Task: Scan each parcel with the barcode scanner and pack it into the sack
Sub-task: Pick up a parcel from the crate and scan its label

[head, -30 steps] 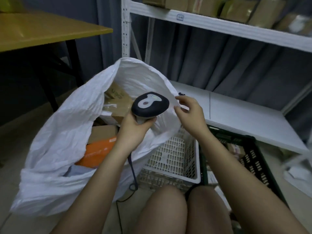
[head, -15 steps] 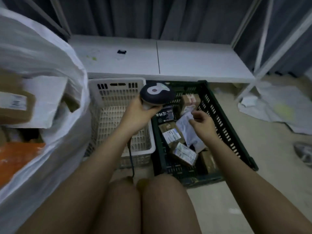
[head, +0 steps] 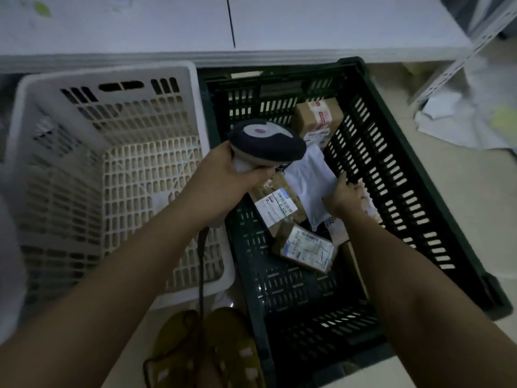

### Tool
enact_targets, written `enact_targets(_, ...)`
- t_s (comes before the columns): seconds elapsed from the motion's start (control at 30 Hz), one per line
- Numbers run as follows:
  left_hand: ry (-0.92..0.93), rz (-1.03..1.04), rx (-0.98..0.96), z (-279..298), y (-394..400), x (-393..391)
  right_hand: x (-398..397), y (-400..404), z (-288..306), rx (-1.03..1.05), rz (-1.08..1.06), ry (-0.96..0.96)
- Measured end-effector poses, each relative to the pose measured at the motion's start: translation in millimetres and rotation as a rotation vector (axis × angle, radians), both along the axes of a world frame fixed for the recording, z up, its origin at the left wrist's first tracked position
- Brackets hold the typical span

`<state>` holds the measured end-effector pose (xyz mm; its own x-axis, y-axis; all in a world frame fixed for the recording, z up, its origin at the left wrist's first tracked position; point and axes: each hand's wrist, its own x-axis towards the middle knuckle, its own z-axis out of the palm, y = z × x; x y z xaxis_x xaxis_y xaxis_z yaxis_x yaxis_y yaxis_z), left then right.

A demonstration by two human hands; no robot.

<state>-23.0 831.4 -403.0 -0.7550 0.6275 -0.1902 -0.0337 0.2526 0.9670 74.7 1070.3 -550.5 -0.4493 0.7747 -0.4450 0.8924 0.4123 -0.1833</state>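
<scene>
Dim floor space below a white shelf (head: 335,21) holds two crates side by side: a white basket (head: 106,88) on the left and a dark green crate (head: 391,175) on the right. Inside the crate lie several parcels: a brown taped box (head: 317,119) at the far end, a labelled brown parcel (head: 279,204) in the middle, another labelled parcel (head: 306,247) nearer the person, and a white mailer (head: 307,177). The sack is out of view. The left hand (head: 223,177) has its fingers wrapped round the grip of the scanner (head: 265,144), whose dark head hovers over the crate; its cable (head: 201,264) hangs down toward the floor. The right hand (head: 345,196) rests on the mailer with fingers curled at its right edge, apparently taking hold. To do this step well, the person should likely lift the mailer clear, turn its label up, and hold it flat and steady under the scanner's window.
</scene>
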Motion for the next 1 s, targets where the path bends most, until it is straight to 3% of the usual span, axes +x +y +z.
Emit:
enact_targets(0.13,0.001,-0.006,-0.023,-4.3,0.3,-0.1,0.2,-4.8,-8.7,0.051,0.006,-0.049)
enact_targets(0.23,-0.003,0.012,-0.045,3.7,-8.7,0.2,11.5,-20.1,8.3,0.058,0.04,0.039)
enact_targets(0.37,0.039,0.053,-0.081,22.0,-34.4,5.0,36.8,-43.9,52.8,0.159,0.029,0.334)
enact_targets(0.53,0.052,0.267,-0.057,54.5,-92.2,24.3,62.7,-117.2,127.0,0.387,0.439,0.741)
enact_targets(0.6,0.061,0.374,-0.03,64.9,-112.8,33.3,59.5,-148.9,131.6,0.4,0.676,0.684)
enact_targets(0.7,0.069,0.45,0.007,74.6,-137.1,45.8,55.4,-184.5,117.5,0.202,0.882,0.443)
enact_targets(0.8,0.047,0.467,0.0,77.5,-150.3,56.1,47.6,-198.2,120.9,0.003,0.62,0.543)
enact_targets(0.9,0.048,0.435,0.008,76.5,-154.5,64.8,36.4,-199.1,123.3,0.013,0.412,0.707)
enact_targets(1.0,0.051,0.374,0.002,75.6,-155.6,67.6,32.2,-201.5,125.7,-0.203,0.088,0.673)
